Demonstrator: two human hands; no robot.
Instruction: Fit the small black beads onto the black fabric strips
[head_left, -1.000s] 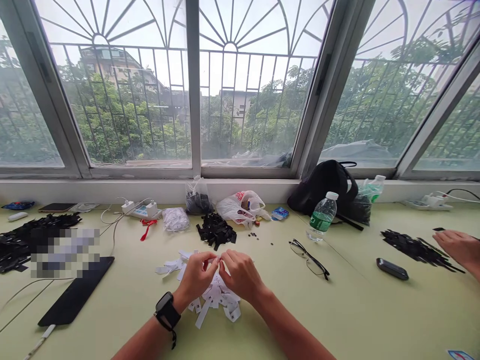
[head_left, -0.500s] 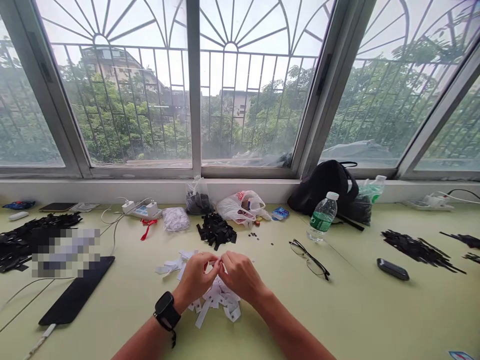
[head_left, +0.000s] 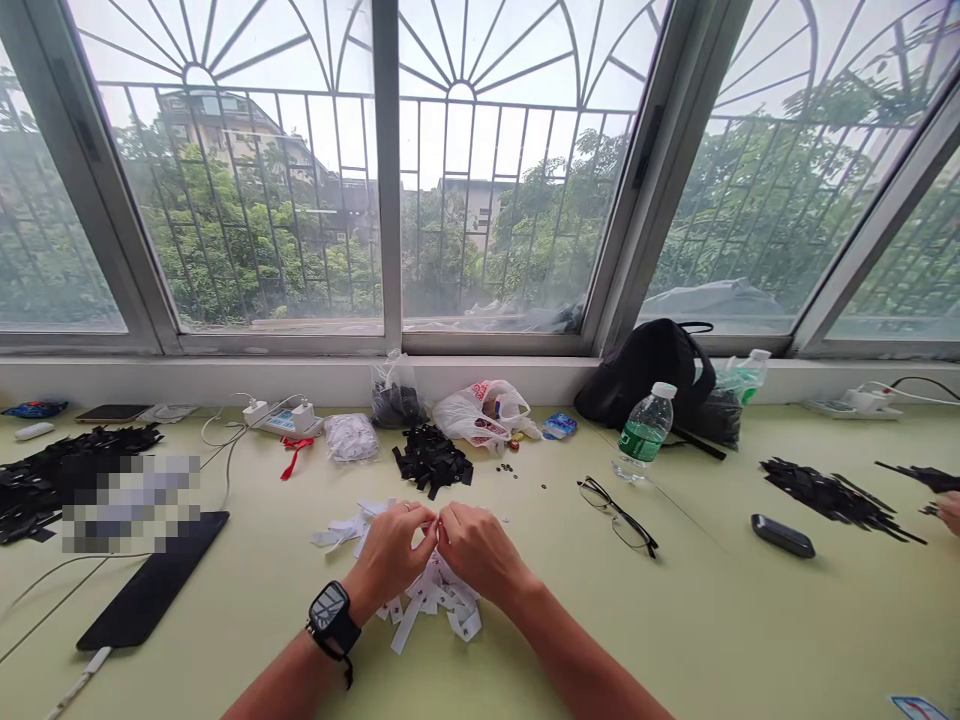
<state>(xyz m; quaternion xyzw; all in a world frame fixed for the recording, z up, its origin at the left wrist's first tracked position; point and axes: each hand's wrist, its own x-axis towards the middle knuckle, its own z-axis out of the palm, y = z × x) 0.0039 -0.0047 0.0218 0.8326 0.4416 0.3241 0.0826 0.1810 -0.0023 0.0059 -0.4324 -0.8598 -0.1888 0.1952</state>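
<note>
My left hand (head_left: pixel 394 548) and my right hand (head_left: pixel 480 548) meet at the fingertips above a pile of white fabric strips (head_left: pixel 442 595). Both are closed in a pinch. Whatever lies between the fingertips is too small and too covered to make out. Some of the strips carry small dark marks, and more white strips (head_left: pixel 339 533) lie beyond my left hand. A black watch (head_left: pixel 330 612) is on my left wrist. Past my hands sits a heap of short black strips (head_left: pixel 433 460), with several small dark round pieces (head_left: pixel 506 468) to its right.
Eyeglasses (head_left: pixel 619 518), a water bottle (head_left: pixel 646 432) and a black case (head_left: pixel 782 536) are to the right. A co-worker's hand (head_left: pixel 951 510) is beside black strips (head_left: pixel 840 500) at the right edge. Plastic bags (head_left: pixel 484 415) and a power strip (head_left: pixel 281 422) line the back. A black tablet-like slab (head_left: pixel 154 580) lies left.
A co-worker's hand has come into view at the right edge. The watch on my left wrist now shows a bright, reflecting face. My hands keep the same pinch in nearly the same spot.
</note>
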